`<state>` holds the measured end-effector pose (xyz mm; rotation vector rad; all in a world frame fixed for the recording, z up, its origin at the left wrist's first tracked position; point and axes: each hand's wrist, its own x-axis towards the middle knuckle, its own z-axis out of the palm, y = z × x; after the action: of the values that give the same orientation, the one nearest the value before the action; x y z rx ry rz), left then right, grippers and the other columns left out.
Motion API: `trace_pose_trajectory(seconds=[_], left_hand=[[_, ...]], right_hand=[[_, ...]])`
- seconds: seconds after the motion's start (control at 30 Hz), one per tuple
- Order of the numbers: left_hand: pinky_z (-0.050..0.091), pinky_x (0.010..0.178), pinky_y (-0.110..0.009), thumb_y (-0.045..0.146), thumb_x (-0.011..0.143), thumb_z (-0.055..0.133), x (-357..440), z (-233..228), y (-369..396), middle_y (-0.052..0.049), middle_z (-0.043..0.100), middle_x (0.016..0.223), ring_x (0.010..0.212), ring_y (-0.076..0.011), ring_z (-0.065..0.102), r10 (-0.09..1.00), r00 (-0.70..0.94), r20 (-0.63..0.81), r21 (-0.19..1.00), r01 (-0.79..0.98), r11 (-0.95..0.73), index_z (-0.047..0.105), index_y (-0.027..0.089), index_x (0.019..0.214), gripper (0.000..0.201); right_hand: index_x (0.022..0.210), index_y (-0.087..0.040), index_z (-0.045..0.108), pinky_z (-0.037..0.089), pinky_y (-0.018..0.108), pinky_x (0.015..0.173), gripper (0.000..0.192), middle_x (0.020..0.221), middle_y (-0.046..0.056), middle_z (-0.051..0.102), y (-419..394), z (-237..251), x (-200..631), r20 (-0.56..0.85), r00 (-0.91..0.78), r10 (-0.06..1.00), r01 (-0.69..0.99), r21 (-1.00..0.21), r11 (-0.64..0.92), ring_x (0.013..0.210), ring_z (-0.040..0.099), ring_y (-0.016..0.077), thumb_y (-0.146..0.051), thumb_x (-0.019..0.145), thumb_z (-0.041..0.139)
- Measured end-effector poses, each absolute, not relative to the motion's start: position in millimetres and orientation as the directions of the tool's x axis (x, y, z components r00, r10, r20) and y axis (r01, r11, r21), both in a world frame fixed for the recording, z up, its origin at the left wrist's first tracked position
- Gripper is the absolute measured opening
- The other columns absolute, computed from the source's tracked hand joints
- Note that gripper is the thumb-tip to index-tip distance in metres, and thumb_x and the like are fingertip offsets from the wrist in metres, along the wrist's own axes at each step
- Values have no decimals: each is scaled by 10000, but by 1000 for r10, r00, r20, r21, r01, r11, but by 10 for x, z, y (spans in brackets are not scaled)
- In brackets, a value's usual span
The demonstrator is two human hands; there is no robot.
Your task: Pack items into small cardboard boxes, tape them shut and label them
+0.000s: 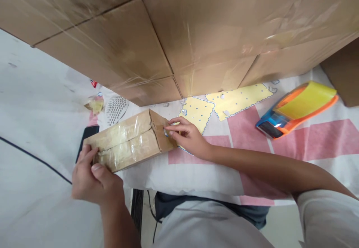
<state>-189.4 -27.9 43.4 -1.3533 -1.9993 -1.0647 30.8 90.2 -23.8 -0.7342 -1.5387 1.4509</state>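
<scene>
A small cardboard box (126, 139), with clear shiny tape along its seam, lies tilted across the middle. My left hand (97, 177) holds its near left end, thumb on top and fingers around the far side. At the box's right end is my right hand (190, 135), thumb and forefinger pinched close to the end face. A tiny white and blue piece (165, 131) shows at those fingertips; I cannot make out what it is. Off to the right lies an orange and blue tape dispenser (297, 109) with a wide yellow roll.
A large taped cardboard carton (196, 34) stands along the back. Yellow patterned paper pieces (241, 100) lie before it on the pink and white cloth (308, 139). Behind the small box are a phone (89, 134) and a perforated white object (116, 109). A black cable (36, 160) runs at left.
</scene>
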Motion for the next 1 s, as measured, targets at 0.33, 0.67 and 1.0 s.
trace_pose_trajectory(seconds=[0.33,0.67,1.0], left_hand=[[527,1083,-474,363,964,439,-1904,422,-266,-158,727,1293,1252,-323,674,542,-384,748,328,923,201,747,122,1230,473],[520,1091,-476,324,973,441,-1954,406,-272,-175,712,1315,1269,-327,664,556,-338,759,293,941,172,736,110,1244,455],[543,1071,-470,244,911,456,-2030,339,-278,-164,726,1293,1244,-307,680,513,-328,793,314,942,117,746,119,1205,433]], right_hand=[[1034,-233,788,552,302,796,159,1109,63,615,931,-304,208,110,-441,891,-200,-979,22,959,612,149,-263,886,737],[1094,-210,736,540,317,800,195,1053,47,635,963,-306,240,101,-499,861,-172,-985,16,824,590,124,-251,910,690],[1665,-360,113,589,355,842,1029,1703,149,207,1280,-203,457,256,-769,586,-67,-944,324,994,644,181,-441,864,753]])
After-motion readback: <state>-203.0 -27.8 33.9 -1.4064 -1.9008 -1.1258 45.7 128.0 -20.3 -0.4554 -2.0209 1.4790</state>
